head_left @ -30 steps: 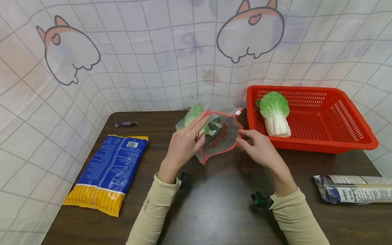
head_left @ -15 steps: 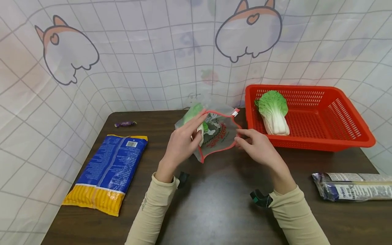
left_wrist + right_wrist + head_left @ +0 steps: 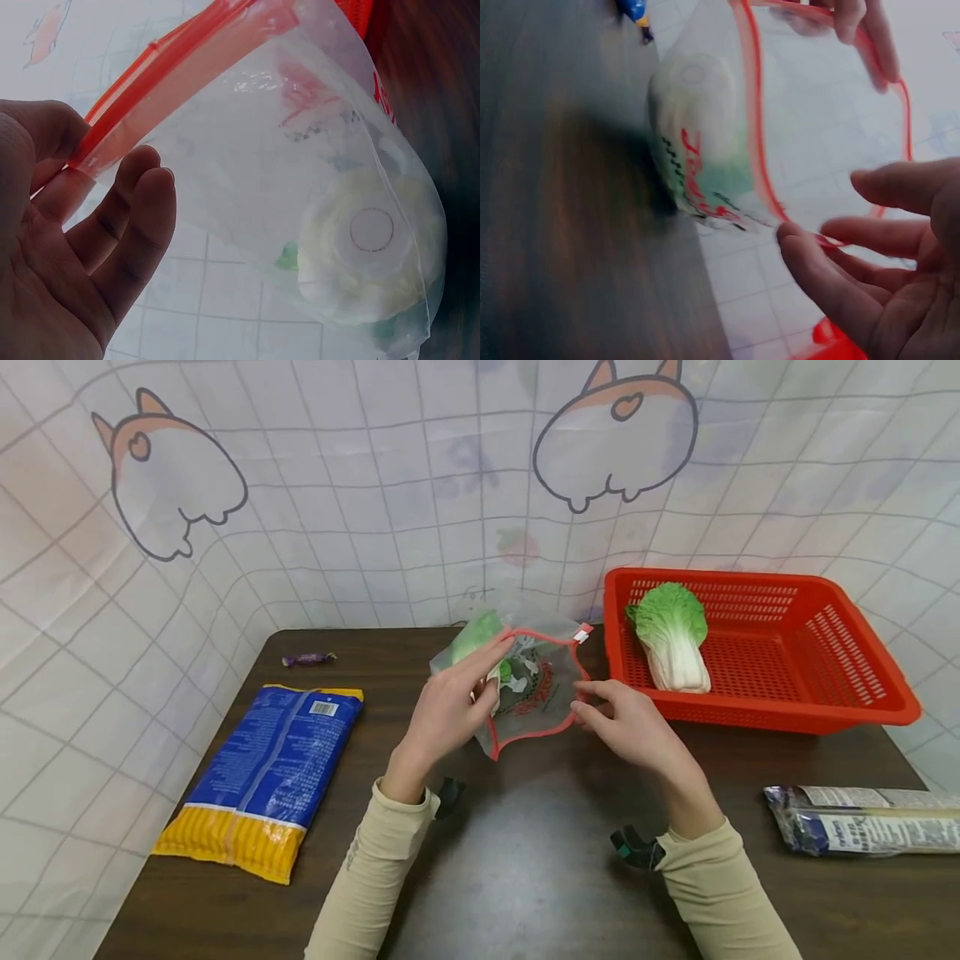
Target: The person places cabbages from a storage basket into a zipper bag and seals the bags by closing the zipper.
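Note:
In the head view, a clear zip bag [image 3: 536,697] with a red rim stands mouth-up at mid-table, its mouth spread between my hands. A green and white cabbage [image 3: 367,247] lies inside it, seen through the plastic. My left hand [image 3: 450,697] grips the rim's left side; its thumb and index finger pinch the red strip in the left wrist view, other fingers loosely bent. My right hand [image 3: 630,718] is at the rim's right side, thumb and fingers curled about it, with a gap between thumb and index finger in the right wrist view.
A red basket [image 3: 817,710] with another cabbage [image 3: 671,639] stands at the back right. On the left lie a blue and yellow packet [image 3: 262,777] and a purple wrapped candy [image 3: 309,659]. A long clear packet [image 3: 862,822] lies on the right.
My right hand and the bag's right rim have moved slightly left. The left hand keeps its grip on the rim. Other things stay in place; the view shifts slightly.

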The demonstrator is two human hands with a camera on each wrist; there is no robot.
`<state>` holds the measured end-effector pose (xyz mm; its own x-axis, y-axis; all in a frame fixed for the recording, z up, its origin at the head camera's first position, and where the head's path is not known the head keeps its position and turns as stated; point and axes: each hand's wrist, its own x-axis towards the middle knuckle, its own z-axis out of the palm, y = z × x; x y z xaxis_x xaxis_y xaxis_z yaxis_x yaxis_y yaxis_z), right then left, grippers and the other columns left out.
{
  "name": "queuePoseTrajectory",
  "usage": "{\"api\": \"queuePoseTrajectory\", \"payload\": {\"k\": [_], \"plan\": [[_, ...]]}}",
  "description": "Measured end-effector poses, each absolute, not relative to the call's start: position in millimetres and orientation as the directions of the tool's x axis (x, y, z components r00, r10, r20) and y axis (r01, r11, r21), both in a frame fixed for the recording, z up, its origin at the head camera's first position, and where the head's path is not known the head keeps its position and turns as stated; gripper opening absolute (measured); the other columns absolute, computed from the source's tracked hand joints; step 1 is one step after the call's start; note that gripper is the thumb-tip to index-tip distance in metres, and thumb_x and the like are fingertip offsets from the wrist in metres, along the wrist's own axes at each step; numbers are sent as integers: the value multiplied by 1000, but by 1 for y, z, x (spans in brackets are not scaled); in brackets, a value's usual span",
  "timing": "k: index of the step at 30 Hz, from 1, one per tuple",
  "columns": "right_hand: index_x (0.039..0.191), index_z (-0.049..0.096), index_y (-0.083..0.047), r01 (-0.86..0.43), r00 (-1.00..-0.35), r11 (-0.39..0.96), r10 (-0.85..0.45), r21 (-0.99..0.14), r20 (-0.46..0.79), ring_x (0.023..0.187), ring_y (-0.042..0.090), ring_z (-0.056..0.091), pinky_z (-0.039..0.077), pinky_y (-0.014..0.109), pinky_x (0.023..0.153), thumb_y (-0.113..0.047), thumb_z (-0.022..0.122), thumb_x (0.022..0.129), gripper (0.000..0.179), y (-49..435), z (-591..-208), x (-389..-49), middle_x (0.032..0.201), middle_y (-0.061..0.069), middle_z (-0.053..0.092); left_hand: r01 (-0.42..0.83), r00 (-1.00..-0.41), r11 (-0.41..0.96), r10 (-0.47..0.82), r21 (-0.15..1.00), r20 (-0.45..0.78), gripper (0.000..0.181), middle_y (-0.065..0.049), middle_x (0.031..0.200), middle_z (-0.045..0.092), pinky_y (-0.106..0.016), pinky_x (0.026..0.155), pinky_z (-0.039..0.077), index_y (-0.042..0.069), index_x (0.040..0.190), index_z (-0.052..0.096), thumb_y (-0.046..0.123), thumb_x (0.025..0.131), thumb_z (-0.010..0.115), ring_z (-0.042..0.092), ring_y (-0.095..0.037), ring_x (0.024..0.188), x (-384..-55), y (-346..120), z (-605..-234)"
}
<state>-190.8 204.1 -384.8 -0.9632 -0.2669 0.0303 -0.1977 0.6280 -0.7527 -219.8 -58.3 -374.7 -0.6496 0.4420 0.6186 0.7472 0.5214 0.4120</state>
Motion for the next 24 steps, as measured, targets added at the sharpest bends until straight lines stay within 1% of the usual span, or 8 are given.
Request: {"api": "queuePoseTrajectory", "payload": {"k": [3,5,9,11,14,18,20,24], "plan": [[136,56,-6,-202,-957,607,-289,-769,23,91,19,70,53,40,82,-28,58,99,43,210,-379,-188,120,11,62,731,-667,531,429,427,609,56,9,148,45,-23,46,28,19,145,50,0,91,49,39,-5,54,-218,-59,-375],[135,57,-7,-190,-960,589,-278,-786,24,94,20,70,52,44,88,-30,57,100,43,217,-374,-186,122,12,62,723,-676,536,422,436,604,55,9,148,46,-23,47,27,18,144,51,1,92,50,39,-5,54,-217,-59,-375],[137,55,-7,-141,-982,595,-187,-791,35,100,28,69,47,51,94,-37,54,101,47,240,-357,-187,115,16,67,724,-677,529,423,443,602,52,8,148,46,-23,48,31,14,143,52,2,93,51,40,-6,57,-216,-58,-376],[138,55,-9,-103,-993,632,-115,-768,39,103,30,67,48,50,92,-43,51,100,51,254,-348,-191,111,17,69,731,-671,520,428,442,606,52,7,147,47,-23,49,32,13,143,53,1,92,51,41,-6,57,-217,-56,-375],[141,51,-9,-40,-999,666,-48,-745,10,108,34,64,48,49,91,-49,47,99,58,276,-336,-204,118,19,66,735,-667,517,430,440,608,53,8,147,47,-23,48,33,14,143,52,0,92,51,41,-5,57,-219,-55,-373],[148,40,-4,36,-996,633,-38,-774,-77,121,38,56,44,50,100,-49,44,101,65,304,-325,-228,138,24,51,728,-675,521,429,445,600,55,9,147,46,-23,48,33,17,144,51,0,92,50,41,-5,57,-221,-56,-372],[150,35,-2,70,-993,608,-36,-791,-116,123,34,54,41,49,103,-48,43,101,68,317,-323,-240,145,25,43,723,-680,525,430,449,593,56,10,147,46,-23,48,33,19,145,50,1,92,49,41,-5,57,-221,-57,-372],[151,31,3,130,-983,581,-31,-804,-181,110,15,60,47,36,98,-44,44,102,69,339,-325,-260,147,27,39,722,-682,522,426,454,594,56,9,148,46,-24,48,34,18,145,50,0,92,50,42,-6,56,-222,-57,-374]]}}
